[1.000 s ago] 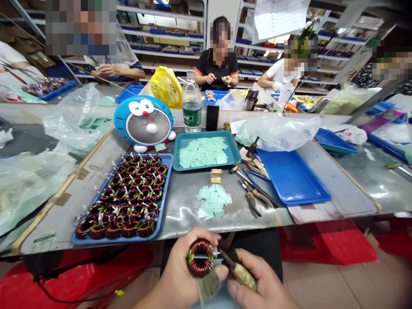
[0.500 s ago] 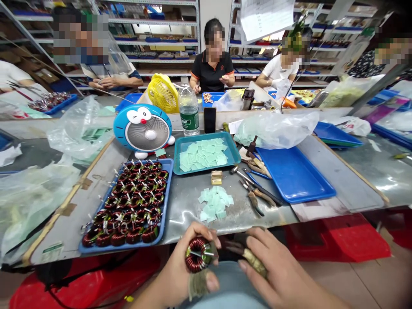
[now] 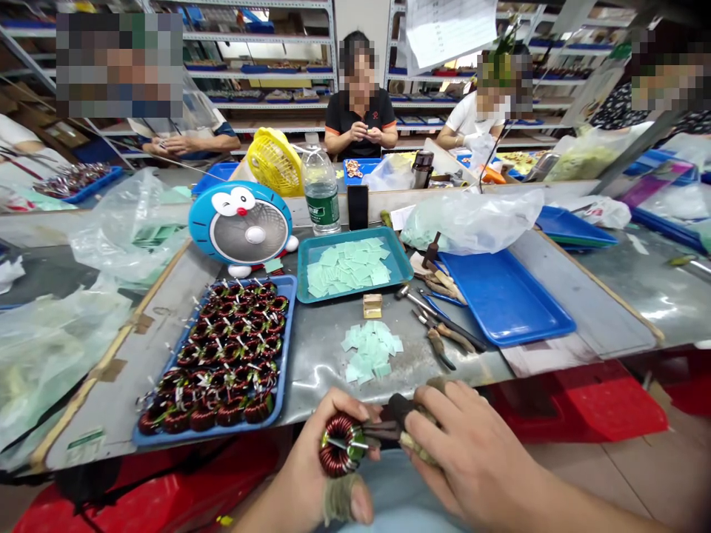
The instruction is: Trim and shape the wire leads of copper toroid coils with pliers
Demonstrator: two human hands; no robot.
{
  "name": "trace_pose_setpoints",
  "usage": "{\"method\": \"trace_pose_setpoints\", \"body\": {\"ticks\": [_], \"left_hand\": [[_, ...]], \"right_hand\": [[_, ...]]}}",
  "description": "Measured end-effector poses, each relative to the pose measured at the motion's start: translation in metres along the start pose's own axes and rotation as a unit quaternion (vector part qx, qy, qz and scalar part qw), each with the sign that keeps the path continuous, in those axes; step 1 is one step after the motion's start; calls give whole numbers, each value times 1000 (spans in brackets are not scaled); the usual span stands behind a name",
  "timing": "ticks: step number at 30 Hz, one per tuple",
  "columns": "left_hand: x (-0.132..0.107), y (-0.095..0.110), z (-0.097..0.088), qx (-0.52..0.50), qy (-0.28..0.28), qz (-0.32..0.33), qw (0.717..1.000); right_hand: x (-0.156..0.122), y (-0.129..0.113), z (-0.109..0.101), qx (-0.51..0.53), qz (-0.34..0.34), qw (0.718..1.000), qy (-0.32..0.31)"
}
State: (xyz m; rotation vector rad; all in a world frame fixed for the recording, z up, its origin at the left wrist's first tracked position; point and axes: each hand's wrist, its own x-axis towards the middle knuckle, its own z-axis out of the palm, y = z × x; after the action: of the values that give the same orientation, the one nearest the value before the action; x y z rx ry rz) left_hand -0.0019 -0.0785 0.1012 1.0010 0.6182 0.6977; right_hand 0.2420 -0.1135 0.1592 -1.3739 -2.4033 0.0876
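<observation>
My left hand point(image 3: 304, 465) is closed round a toroidal coil point(image 3: 336, 453) of red-brown wire, its ring face toward me and pale leads crossing the middle. A greenish wrap covers the thumb of this hand. In my right hand point(image 3: 472, 444) is a pair of pliers point(image 3: 384, 429) with wrapped handles. The plier jaws reach left to the right side of the coil; whether they grip a lead I cannot tell. Both hands are low in front of the bench edge. A blue tray point(image 3: 289, 326) at the left holds rows of similar coils.
Pale green paper pieces point(image 3: 371, 349) lie on the metal bench, with more in a teal tray point(image 3: 401, 275) behind. Hand tools point(image 3: 444, 337) lie beside a blue tray point(image 3: 508, 296) at the right. A cartoon-faced fan point(image 3: 244, 222) and a bottle point(image 3: 322, 196) stand behind. Several co-workers sit opposite.
My right hand has moved slightly left, bringing the plier jaws against the coil's right side. My left hand keeps hold of the coil. The co-worker opposite has brought both hands together.
</observation>
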Motion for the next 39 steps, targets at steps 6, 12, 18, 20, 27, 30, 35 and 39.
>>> {"method": "trace_pose_setpoints", "body": {"ticks": [6, 12, 18, 20, 27, 30, 35, 39], "left_hand": [[0, 6, 3, 38, 7, 9, 999], [-5, 20, -1, 302, 10, 34, 953], [2, 27, -4, 309, 10, 56, 949], [3, 26, -5, 277, 24, 49, 959], [2, 20, -3, 220, 46, 54, 973], [3, 23, 0, 242, 52, 54, 967], [3, 32, 4, 304, 53, 81, 948], [3, 37, 5, 338, 54, 115, 933]], "right_hand": [[1, 3, -7, -46, -23, 999, -3], [0, 6, -48, -111, -79, 990, -48], [5, 16, -44, -67, -62, 995, -46], [3, 17, -38, -26, -27, 998, -48], [6, 8, -34, -12, -25, 998, -65], [9, 8, -35, -51, -40, 996, -65], [10, 10, -37, -84, -75, 991, -69], [11, 10, -39, -98, -86, 989, -72]]}}
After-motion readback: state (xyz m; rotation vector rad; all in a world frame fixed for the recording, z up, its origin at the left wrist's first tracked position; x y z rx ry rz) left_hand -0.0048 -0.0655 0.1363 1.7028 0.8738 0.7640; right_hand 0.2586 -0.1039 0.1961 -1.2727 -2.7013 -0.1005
